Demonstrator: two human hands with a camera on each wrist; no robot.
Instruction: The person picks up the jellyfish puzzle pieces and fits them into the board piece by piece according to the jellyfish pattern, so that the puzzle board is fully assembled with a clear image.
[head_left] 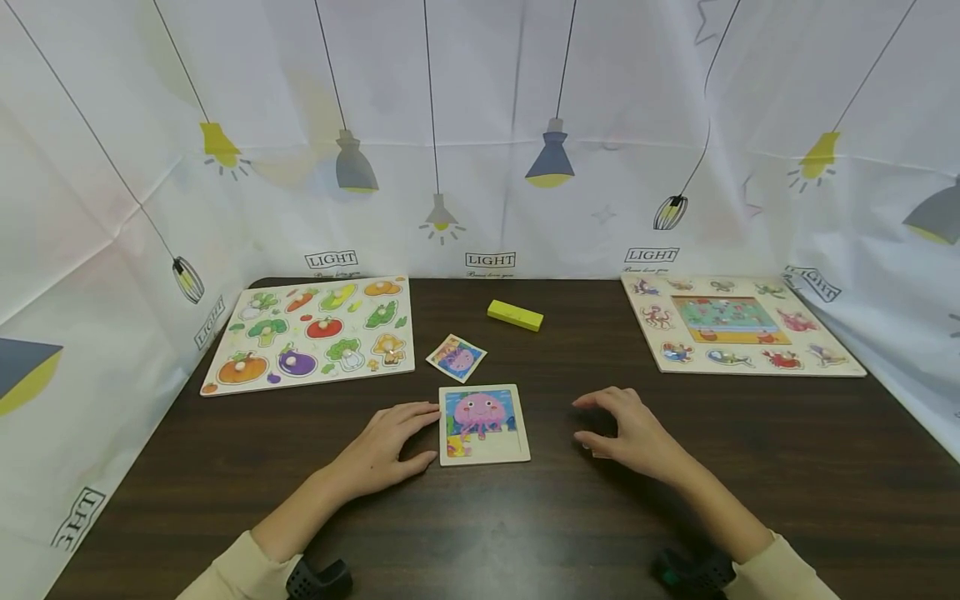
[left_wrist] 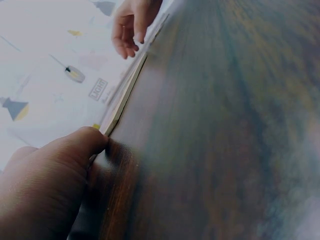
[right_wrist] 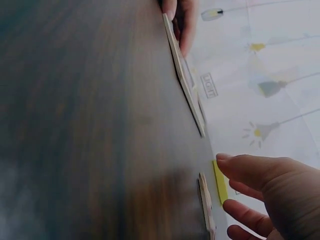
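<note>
A small square jigsaw puzzle (head_left: 489,454) with a pink jellyfish picture lies on the table. Bare wood shows at its lower right. My left hand (head_left: 386,450) rests at its left side, fingertips and thumb right at the edge, the fingers fairly straight. To the right of the puzzle, my right hand (head_left: 633,437) hovers low with loosely bent fingers and a gap between thumb and forefinger. Just beside those fingers, the right wrist view shows a thin, wooden-edged piece (right_wrist: 204,200); the hand mostly hides that spot from the head camera. Above the puzzle lies a small jellyfish picture card (head_left: 457,358).
A yellow block (head_left: 515,316) lies farther back. A vegetable peg board (head_left: 300,321) occupies the back left, and a sea-animal board (head_left: 813,354) the back right. Behind the dark wooden table (head_left: 480,542) hangs a white curtain (head_left: 487,125) printed with lamps.
</note>
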